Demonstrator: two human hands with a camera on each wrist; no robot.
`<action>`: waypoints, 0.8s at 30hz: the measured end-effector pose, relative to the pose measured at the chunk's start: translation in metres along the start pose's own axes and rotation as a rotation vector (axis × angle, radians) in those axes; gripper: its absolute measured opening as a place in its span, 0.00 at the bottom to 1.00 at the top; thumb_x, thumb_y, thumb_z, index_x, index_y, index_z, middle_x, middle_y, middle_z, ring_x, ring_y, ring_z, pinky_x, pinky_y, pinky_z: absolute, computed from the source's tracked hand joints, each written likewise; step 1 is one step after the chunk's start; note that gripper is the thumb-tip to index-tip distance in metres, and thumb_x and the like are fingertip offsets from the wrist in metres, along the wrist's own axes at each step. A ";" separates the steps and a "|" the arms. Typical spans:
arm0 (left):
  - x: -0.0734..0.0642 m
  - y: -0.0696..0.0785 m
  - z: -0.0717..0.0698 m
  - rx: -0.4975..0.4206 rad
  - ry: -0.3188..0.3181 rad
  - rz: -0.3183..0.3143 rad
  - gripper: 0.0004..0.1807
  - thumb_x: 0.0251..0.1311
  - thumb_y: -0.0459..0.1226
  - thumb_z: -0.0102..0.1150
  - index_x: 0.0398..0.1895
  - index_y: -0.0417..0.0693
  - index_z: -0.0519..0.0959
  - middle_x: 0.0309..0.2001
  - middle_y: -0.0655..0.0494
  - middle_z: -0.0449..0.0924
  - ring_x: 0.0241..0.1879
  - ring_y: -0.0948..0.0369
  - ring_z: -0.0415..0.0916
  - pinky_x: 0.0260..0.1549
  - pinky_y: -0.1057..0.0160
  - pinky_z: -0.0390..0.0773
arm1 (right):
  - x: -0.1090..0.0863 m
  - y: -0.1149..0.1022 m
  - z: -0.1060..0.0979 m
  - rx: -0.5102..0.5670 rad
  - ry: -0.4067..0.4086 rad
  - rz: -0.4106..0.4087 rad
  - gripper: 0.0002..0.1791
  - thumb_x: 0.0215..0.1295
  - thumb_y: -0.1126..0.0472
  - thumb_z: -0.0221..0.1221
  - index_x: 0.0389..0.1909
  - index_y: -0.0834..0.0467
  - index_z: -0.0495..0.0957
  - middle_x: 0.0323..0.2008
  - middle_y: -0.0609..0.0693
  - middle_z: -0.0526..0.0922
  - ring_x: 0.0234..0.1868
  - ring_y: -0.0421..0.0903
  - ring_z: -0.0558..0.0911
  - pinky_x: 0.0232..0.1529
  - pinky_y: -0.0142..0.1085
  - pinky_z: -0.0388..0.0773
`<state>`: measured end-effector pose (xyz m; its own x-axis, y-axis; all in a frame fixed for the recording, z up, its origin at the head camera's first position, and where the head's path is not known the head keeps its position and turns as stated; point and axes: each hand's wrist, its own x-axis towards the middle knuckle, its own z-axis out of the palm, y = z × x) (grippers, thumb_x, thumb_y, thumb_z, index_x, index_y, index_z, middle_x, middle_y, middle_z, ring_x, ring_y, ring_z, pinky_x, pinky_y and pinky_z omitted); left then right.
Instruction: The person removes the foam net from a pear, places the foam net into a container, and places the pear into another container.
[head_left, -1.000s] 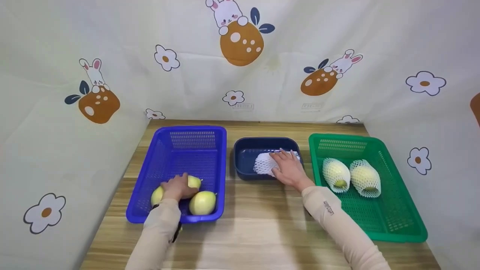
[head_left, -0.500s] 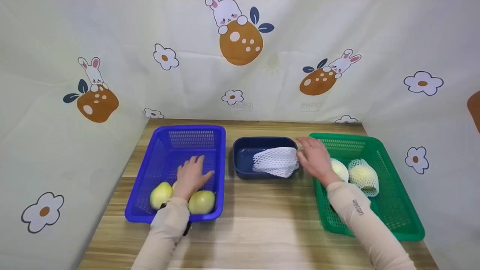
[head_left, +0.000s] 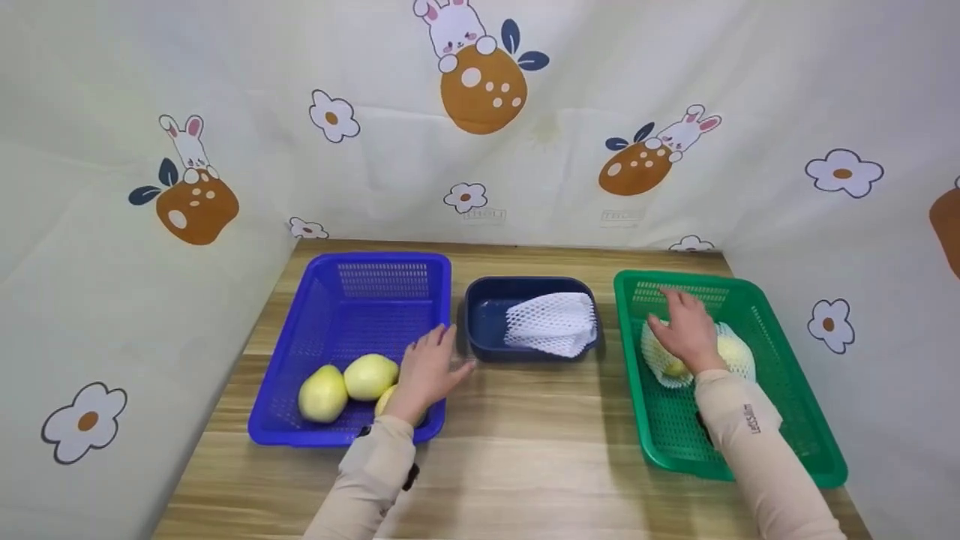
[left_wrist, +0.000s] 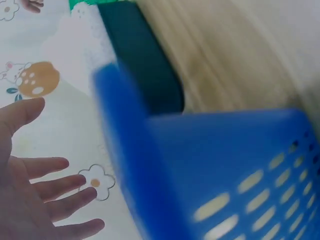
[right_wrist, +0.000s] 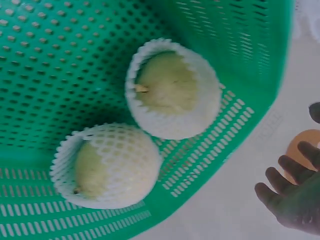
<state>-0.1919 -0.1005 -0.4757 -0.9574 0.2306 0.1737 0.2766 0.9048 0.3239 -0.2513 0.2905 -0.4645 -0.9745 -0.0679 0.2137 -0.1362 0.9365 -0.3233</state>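
Observation:
My left hand hovers over the right rim of the blue basket, fingers spread and holding nothing. Three bare, pale yellow-green fruits lie in the near part of that basket: one at the left, one in the middle, and a third partly hidden by the hand. Over the green basket is my right hand, its fingers extended and nothing in them. Below it, two similar fruits, one with its stem showing and another beside it, sit in white foam nets.
Between the baskets stands a dark blue box with white foam netting lying in its right part and over its near rim. All three containers rest on a wood-grain table. A printed curtain encloses the back and sides.
My left hand has lifted from the fruits and moved right to the basket's rim. The right hand has left the netting in the box and moved right over the green basket.

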 end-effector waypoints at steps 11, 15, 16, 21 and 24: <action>-0.006 0.000 0.010 0.026 -0.099 -0.053 0.37 0.51 0.53 0.56 0.59 0.38 0.64 0.56 0.38 0.64 0.54 0.43 0.62 0.50 0.42 0.58 | -0.005 0.020 0.010 -0.031 -0.210 0.100 0.38 0.57 0.54 0.55 0.61 0.72 0.50 0.57 0.73 0.53 0.56 0.71 0.53 0.47 0.62 0.59; -0.005 0.000 0.010 0.038 -0.105 -0.052 0.36 0.51 0.52 0.56 0.59 0.38 0.64 0.57 0.38 0.64 0.54 0.44 0.63 0.50 0.42 0.59 | -0.005 0.023 0.011 -0.037 -0.239 0.119 0.40 0.56 0.53 0.56 0.62 0.72 0.49 0.57 0.74 0.52 0.56 0.71 0.53 0.48 0.61 0.58; -0.005 0.001 0.010 0.038 -0.105 -0.053 0.36 0.51 0.52 0.56 0.58 0.38 0.65 0.57 0.38 0.64 0.54 0.43 0.63 0.50 0.42 0.59 | -0.005 0.023 0.012 -0.040 -0.243 0.121 0.40 0.56 0.53 0.56 0.62 0.72 0.49 0.57 0.74 0.52 0.56 0.71 0.53 0.48 0.61 0.58; -0.007 0.002 0.009 0.035 -0.106 -0.061 0.36 0.51 0.52 0.56 0.58 0.39 0.65 0.57 0.38 0.63 0.53 0.43 0.63 0.50 0.41 0.58 | -0.005 0.026 0.014 -0.033 -0.270 0.143 0.42 0.56 0.52 0.56 0.62 0.72 0.49 0.57 0.74 0.51 0.56 0.71 0.53 0.46 0.62 0.59; -0.008 0.002 0.009 0.041 -0.107 -0.062 0.35 0.51 0.52 0.56 0.58 0.39 0.65 0.57 0.39 0.63 0.53 0.43 0.63 0.49 0.41 0.59 | -0.005 0.028 0.016 -0.023 -0.294 0.159 0.42 0.56 0.51 0.56 0.62 0.71 0.48 0.57 0.74 0.50 0.56 0.72 0.51 0.45 0.63 0.59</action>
<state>-0.1841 -0.0973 -0.4845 -0.9765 0.2085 0.0538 0.2150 0.9318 0.2923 -0.2528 0.3116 -0.4898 -0.9934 -0.0140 -0.1141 0.0222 0.9505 -0.3098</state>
